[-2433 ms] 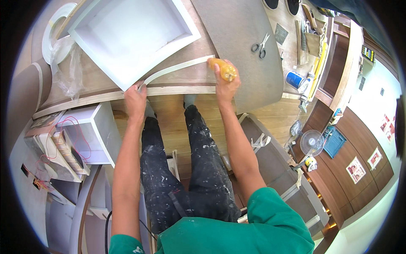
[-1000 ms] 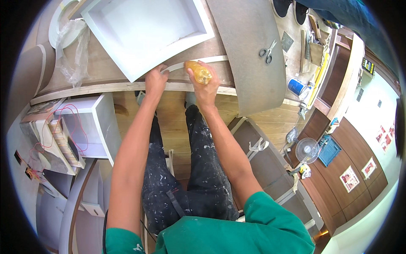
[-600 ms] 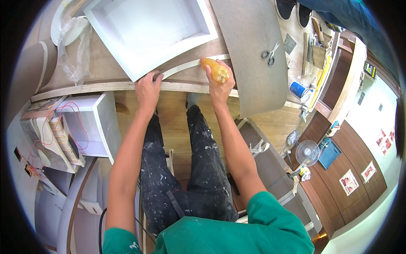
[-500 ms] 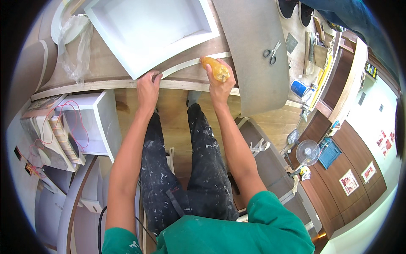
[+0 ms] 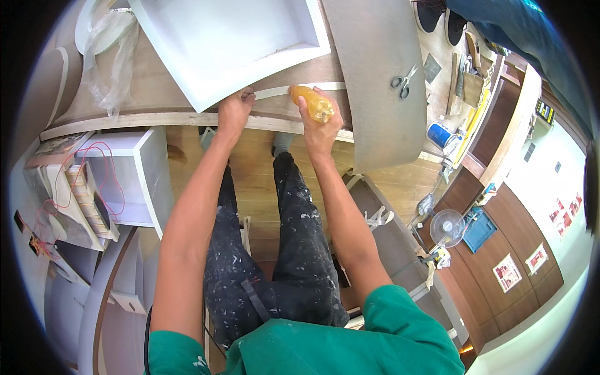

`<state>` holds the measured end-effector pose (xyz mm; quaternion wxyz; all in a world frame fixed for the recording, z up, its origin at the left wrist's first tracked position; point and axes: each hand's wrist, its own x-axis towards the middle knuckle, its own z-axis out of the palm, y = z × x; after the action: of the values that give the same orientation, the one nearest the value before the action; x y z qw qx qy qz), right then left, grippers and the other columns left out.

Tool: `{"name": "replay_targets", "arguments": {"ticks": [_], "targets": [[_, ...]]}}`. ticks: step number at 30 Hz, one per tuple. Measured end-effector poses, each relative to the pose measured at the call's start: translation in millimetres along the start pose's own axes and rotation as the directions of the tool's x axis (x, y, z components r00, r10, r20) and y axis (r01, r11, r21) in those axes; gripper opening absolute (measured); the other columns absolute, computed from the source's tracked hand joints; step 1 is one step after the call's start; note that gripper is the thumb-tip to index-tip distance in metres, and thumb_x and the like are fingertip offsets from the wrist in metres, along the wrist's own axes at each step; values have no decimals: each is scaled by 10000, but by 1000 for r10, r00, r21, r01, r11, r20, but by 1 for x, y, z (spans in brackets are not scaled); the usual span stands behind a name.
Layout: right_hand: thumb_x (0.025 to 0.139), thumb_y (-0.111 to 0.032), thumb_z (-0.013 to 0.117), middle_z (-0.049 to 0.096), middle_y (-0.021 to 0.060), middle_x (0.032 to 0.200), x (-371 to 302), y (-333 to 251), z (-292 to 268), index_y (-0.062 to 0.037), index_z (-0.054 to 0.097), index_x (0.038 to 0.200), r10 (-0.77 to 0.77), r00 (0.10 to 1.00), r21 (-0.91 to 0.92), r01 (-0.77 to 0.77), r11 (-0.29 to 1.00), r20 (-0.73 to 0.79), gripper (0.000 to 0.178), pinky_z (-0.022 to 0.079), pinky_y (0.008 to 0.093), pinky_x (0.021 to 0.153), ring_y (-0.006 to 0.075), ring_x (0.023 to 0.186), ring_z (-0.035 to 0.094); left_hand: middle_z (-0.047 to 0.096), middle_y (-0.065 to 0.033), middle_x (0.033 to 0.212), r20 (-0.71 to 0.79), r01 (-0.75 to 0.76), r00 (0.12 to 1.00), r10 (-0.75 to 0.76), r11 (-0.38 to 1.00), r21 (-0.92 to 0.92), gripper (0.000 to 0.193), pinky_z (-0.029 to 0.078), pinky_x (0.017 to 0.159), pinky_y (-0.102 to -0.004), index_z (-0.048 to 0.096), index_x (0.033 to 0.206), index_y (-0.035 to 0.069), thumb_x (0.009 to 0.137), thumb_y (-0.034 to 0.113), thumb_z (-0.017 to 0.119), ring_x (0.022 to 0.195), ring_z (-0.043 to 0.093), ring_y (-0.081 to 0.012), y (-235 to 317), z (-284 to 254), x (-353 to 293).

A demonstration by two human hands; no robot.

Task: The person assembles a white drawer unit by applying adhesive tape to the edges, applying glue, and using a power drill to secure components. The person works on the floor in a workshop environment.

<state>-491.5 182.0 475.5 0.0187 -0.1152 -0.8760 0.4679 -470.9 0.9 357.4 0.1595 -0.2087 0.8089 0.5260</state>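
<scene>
Your left hand (image 5: 234,114) has shifted rightward from the box's (image 5: 228,53) corner, fingers pinching the pale strip (image 5: 271,92) over the tabletop (image 5: 156,94); your right hand (image 5: 324,129), now closer, reaches forward, fingers wrapped around the yellow bag (image 5: 307,100).

Upper centre: the tray (image 5: 234,50) is showing white, the strip (image 5: 270,93) off-white, the pouch (image 5: 307,100) translucent amber. Lower centre: the trousers (image 5: 303,250) are displaying white speckles on black, the shirt (image 5: 337,347) green.

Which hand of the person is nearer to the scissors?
Right. The right hand, gripping an amber container, is left of the scissors; the left hand, holding the pale strip, is farther left.
</scene>
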Motion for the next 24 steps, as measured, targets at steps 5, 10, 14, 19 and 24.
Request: {"name": "replay_targets", "arguments": {"ticks": [5, 10, 14, 19, 24], "targets": [[823, -166, 801, 687, 182, 1055, -12, -7, 19, 20, 674, 1094, -77, 996, 57, 74, 996, 52, 353, 519, 404, 848, 322, 942, 665, 716, -115, 811, 140, 72, 987, -78, 996, 48, 260, 520, 719, -318, 673, 1030, -16, 890, 203, 654, 752, 694, -195, 10, -5, 6], [818, -149, 805, 686, 201, 1031, -15, -11, 19, 41, 666, 1107, -69, 996, 14, 69, 998, 48, 373, 523, 409, 832, 337, 925, 670, 722, -92, 822, 152, 141, 976, -154, 986, 94, 218, 541, 731, -337, 688, 998, -6, 854, 157, 686, 708, 706, -173, 16, -7, 9], [820, -135, 799, 692, 195, 1052, -12, -6, 12, 49, 663, 1107, 43, 999, 77, -42, 996, -20, 367, 523, 396, 850, 309, 951, 678, 736, -54, 847, 223, 239, 942, -252, 967, 86, 220, 529, 732, -310, 706, 1002, 40, 863, 209, 691, 730, 706, -146, 14, -4, 16], [818, -130, 802, 696, 188, 1069, -20, -7, 20, 46, 665, 1092, 37, 999, 139, -40, 990, 23, 353, 524, 369, 860, 286, 964, 684, 743, -23, 883, 236, 276, 923, -305, 950, 149, 237, 518, 738, -294, 712, 1037, 75, 865, 239, 702, 744, 702, -126, 18, -2, 19], [814, -130, 809, 697, 181, 1072, -18, -1, 11, 42, 667, 1074, 76, 997, 141, -77, 987, 10, 343, 519, 364, 875, 280, 969, 683, 742, -21, 892, 271, 296, 906, -327, 944, 149, 272, 516, 753, -295, 705, 1069, 79, 861, 254, 707, 761, 699, -118, 13, -3, 21]]}}
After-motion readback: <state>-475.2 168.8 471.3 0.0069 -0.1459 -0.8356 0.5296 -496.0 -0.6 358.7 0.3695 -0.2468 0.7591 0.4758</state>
